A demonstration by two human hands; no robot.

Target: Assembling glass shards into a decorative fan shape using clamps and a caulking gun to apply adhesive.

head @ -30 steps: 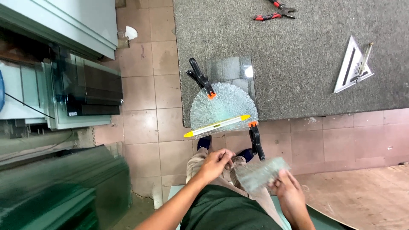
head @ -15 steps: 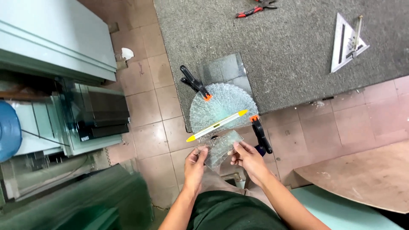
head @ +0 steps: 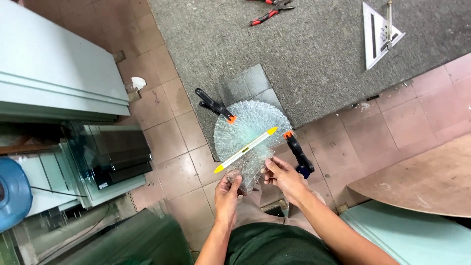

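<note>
So the piece of crackled glass (head: 251, 169) sits low in the middle of the frame, held between both hands just below a bigger fan-shaped crackled glass panel (head: 250, 130) that lies half on the grey carpet (head: 319, 59) and half on the floor tiles (head: 167, 122). Left hand (head: 228, 189) has its fingers closed on the lower left corner, right hand (head: 280, 172) pinches the right edge, thumb on top. I'd guess this stuff is light but properly fragile: stiff, shattered all through, likely to shed bits and bite at the edges, so flat pads on the rim with support underneath look like the way to hold it, not a squeeze across the middle. A white-and-yellow marker (head: 245, 149) lies diagonally across the fan, right by the held piece. Two black clamps with orange tips (head: 214, 105) (head: 297, 152) flank it, the right one just beside the right hand. Room is tight on the left of the frame, with stacked glass sheets (head: 113, 157) there, and a curved wooden board (head: 422, 181) to the lower right. The carpet toward the top is open apart from red pliers (head: 267, 14) and a triangle square (head: 380, 32).
</note>
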